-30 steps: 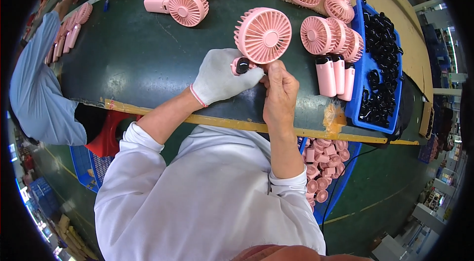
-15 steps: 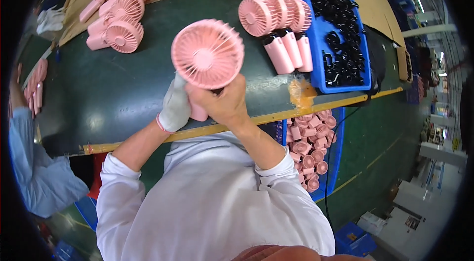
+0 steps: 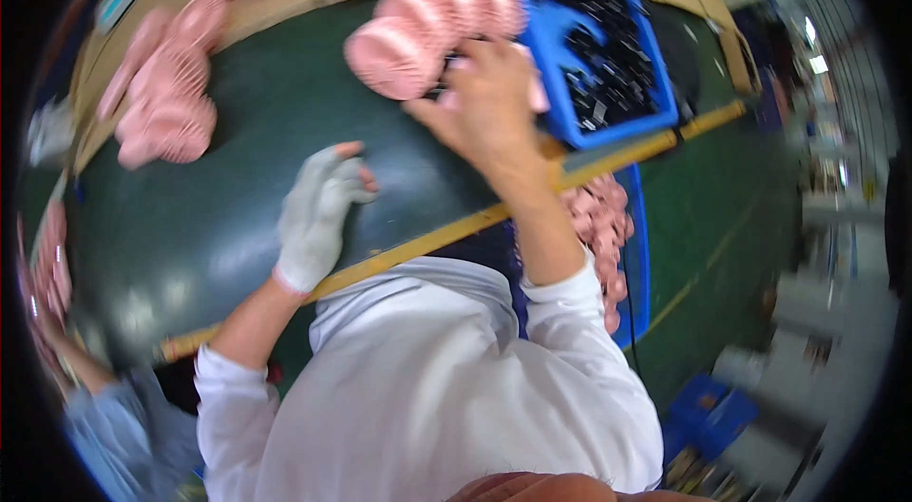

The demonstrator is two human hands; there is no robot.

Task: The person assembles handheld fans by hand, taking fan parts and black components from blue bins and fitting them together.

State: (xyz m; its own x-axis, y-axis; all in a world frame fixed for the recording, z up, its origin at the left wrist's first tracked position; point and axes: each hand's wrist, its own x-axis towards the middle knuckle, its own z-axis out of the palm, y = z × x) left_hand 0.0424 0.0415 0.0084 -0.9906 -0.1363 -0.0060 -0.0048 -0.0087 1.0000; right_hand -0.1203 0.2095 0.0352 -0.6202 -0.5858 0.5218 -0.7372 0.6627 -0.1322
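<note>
My right hand [image 3: 489, 103] reaches over the handles of a row of pink handheld fans at the right of the table. It closes round the handle of the nearest fan [image 3: 391, 57], whose round head shows left of my fingers; blur and the hand hide most of that handle. More pink fans [image 3: 461, 3] lean close behind it. My left hand [image 3: 318, 212], in a pale glove with bare fingertips, hovers over the green table [image 3: 256, 217] near its front edge. Its fingers are loosely bent and apart, holding nothing.
A blue tray [image 3: 541, 56] of small black parts stands right of the fan row. Pink fans [image 3: 171, 113] lie at the left, others on cardboard [image 3: 256, 13] behind. Below the table edge is a blue bin [image 3: 638, 265] of pink fans. A co-worker's sleeve [image 3: 133, 435] shows at lower left.
The fan held in both hands has gone rightward to the row with my right hand. My left hand has let go of it. The whole view has shifted.
</note>
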